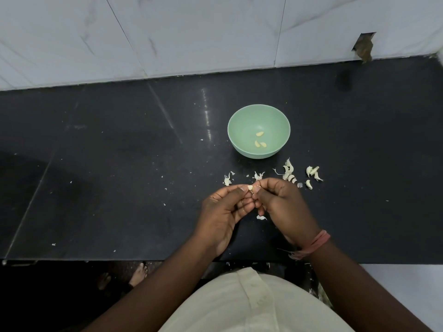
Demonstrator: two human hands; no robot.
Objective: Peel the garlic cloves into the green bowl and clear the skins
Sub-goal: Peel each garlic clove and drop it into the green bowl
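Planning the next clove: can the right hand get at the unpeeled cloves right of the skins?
Probably yes: the unpeeled cloves lie on open counter beside the right hand, unblocked; but it is pinching a clove.

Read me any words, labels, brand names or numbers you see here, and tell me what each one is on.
None: no readable text shows in this view.
The green bowl, the dark counter, the wall tiles and the wrist band all show no print.
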